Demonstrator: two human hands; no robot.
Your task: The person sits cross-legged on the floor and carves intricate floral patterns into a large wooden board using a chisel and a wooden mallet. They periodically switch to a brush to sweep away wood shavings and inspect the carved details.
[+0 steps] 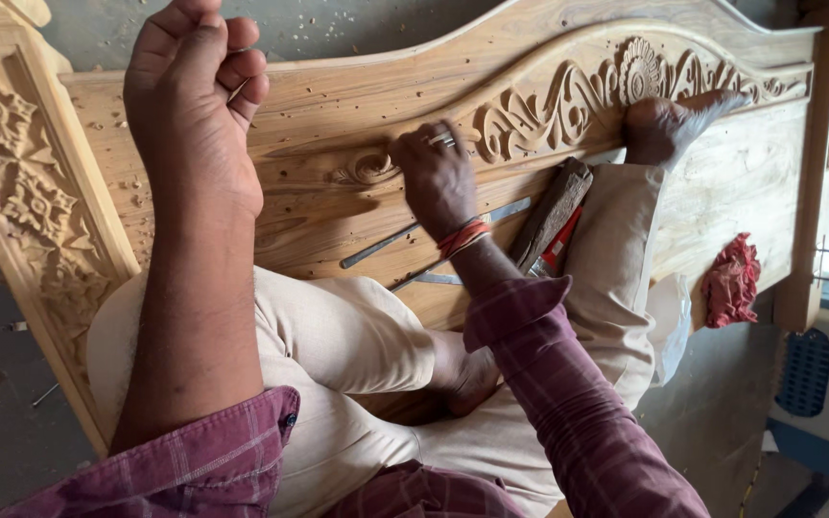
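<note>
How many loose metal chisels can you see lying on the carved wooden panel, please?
3, perhaps more hidden. One chisel lies left of the right hand's wrist, a second chisel right of it, and a third chisel lower, beside the sleeve. The wooden mallet may cover others.

Chisels (405, 240) and mallet (551, 213) on headboard (338, 96), cloth (731, 280) right.

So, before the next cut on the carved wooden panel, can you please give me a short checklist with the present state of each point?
1. Right hand on the carving, gripping a small tool: ok.
2. Tool tip placed on the scroll: cannot tell, the hand hides it.
3. Left hand clear of the cutting spot: ok, raised as a fist.
4. Foot bracing the wooden panel: ok.
5. Spare chisels and mallet within reach: ok.
6. Red cloth away from the work: ok.
</note>
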